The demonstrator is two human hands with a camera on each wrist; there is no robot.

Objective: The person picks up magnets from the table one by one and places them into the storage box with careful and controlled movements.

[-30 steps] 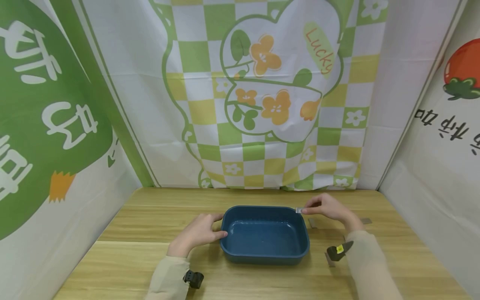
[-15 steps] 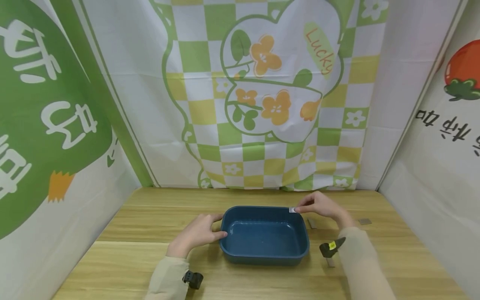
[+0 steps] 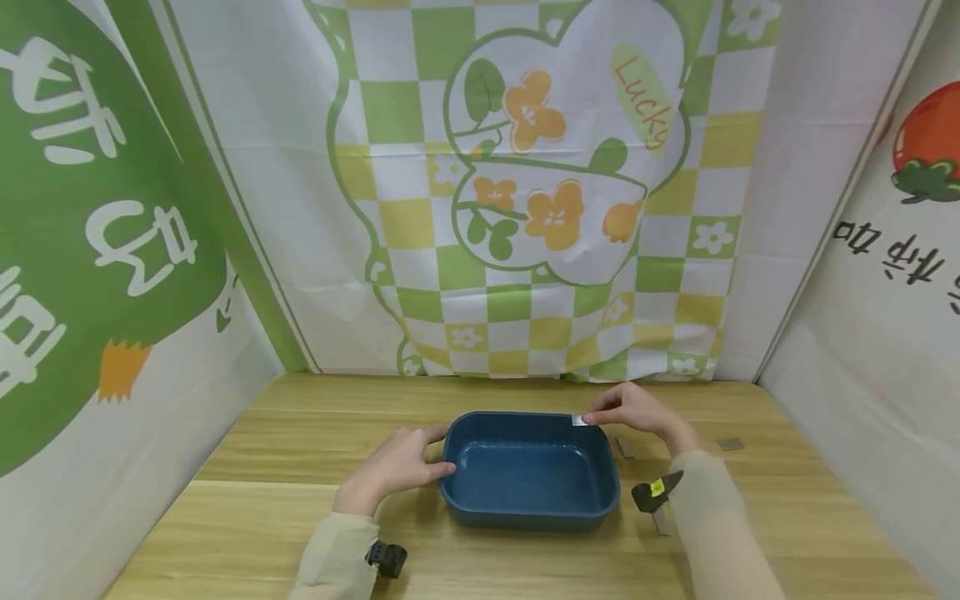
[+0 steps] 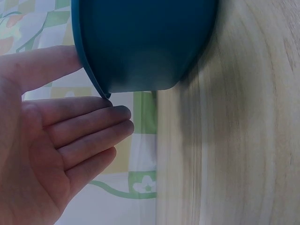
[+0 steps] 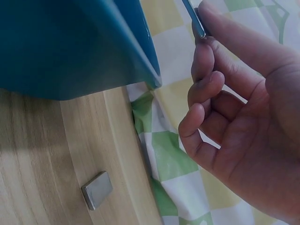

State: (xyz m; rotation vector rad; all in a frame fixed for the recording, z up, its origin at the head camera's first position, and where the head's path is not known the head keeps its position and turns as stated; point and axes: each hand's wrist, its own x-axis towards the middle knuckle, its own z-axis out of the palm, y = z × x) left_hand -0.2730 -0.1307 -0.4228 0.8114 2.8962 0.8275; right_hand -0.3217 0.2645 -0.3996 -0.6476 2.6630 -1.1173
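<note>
A dark blue rectangular box [image 3: 528, 475], open at the top, stands on the wooden table. My left hand [image 3: 397, 462] rests at its left end, thumb at the rim and index fingertip by the far left corner. In the left wrist view the fingers [image 4: 89, 136] are straight, the index tip touching the rim. My right hand [image 3: 630, 410] is at the far right part of the box, pinching a small flat silvery piece [image 3: 579, 421] between thumb and index finger. The right wrist view shows this piece [image 5: 194, 18] edge-on, above the box; its other fingers are curled.
Flat grey rectangular pieces lie on the table right of the box: one close by [image 3: 625, 447], one farther right [image 3: 731, 443], another near the right wrist camera [image 3: 661, 523]. A checked curtain [image 3: 525, 317] hangs behind the table's far edge [image 3: 360, 377].
My right hand has moved left with the silvery piece, from the box's far right corner along its far rim, slowing lately. The left hand and the box have stayed in place.
</note>
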